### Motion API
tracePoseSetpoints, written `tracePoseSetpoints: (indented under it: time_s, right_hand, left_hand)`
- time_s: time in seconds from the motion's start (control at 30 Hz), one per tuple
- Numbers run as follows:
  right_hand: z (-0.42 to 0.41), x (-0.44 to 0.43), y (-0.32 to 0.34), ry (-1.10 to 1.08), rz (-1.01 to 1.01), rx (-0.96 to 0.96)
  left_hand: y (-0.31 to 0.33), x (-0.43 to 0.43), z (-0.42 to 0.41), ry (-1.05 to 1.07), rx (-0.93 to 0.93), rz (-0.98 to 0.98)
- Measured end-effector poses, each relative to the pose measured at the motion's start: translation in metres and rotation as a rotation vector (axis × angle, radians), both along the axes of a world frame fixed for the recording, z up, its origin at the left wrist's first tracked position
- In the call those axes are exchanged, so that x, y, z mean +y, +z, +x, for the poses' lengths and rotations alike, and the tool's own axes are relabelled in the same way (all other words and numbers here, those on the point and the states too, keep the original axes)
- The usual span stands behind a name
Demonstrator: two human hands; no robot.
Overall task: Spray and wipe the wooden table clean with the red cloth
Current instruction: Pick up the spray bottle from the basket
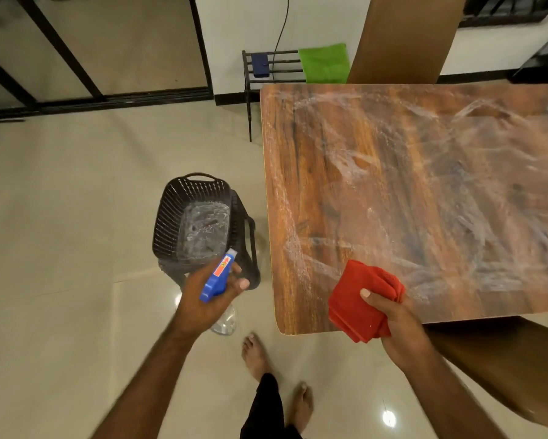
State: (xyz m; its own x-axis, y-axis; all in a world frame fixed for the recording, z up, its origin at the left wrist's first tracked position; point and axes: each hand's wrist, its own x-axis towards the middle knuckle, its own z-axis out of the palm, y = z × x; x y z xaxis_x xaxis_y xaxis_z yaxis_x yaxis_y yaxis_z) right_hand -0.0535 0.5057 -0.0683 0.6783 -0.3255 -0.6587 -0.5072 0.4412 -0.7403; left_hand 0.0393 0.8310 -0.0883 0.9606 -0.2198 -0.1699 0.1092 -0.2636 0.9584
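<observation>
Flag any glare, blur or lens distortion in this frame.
Head view: the wide-angle lens bows the wooden table edge and the door frames. Lamp glare spots sit on the glossy floor, one near the feet and one beside the left hand. The spray bottle and red cloth look slightly soft. The lighting is warm and dim.

The wooden table [425, 191], at 3 o'clock, bears white smeared streaks [355, 166] across its top. On the tiled floor [60, 217], a dark perforated basket [168, 223] stands at 9 o'clock, 2 bare feet [255, 356] at 6.
</observation>
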Motion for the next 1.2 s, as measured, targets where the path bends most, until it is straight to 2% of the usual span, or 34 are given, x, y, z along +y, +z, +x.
tracePoseSetpoints:
  time_s: [0.13,0.23,0.5,0.83,0.97,1.2]
  right_hand:
    - [-0.02,-0.01,0.002,0.009,-0.001,-0.014]
    - [-0.037,-0.018,0.003,-0.006,0.003,-0.032]
    - [-0.084,-0.045,-0.002,-0.075,0.003,-0.023]
    - [-0.122,-0.06,-0.011,-0.1,-0.019,0.033]
    - [-0.123,-0.057,-0.012,-0.11,0.001,0.03]
    - [-0.107,-0.043,-0.013,-0.079,-0.003,0.039]
  left_hand:
    - [-0.012,-0.008,-0.059,-0.131,0.063,0.082]
    - [-0.021,-0.015,-0.097,-0.186,0.009,0.164]
    - [-0.042,-0.022,-0.158,-0.158,0.006,0.397]
    - [-0.023,-0.027,-0.159,-0.127,-0.011,0.52]
    - [-0.024,-0.024,-0.159,-0.179,0.03,0.496]
    - [-0.031,-0.031,-0.158,-0.138,0.039,0.463]
